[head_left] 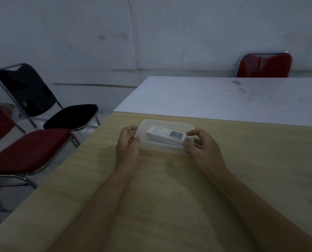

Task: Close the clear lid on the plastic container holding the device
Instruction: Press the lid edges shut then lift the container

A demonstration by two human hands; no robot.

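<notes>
A clear plastic container (160,149) rests on the wooden table (169,197), near its far edge. Inside lies a white device (165,135) with a small grey screen, like a remote. The clear lid (167,124) lies over the top of the container, tilted slightly up at my side. My left hand (127,144) grips the lid's left edge, thumb on top. My right hand (199,145) pinches the lid's right corner between thumb and fingers. Whether the lid is snapped onto the rim is too hazy to tell.
A white table (224,99) butts against the far edge of the wooden one. Left of the table stand a red chair (29,151) and a black chair (42,99). Another red chair (263,65) stands behind the white table by the wall.
</notes>
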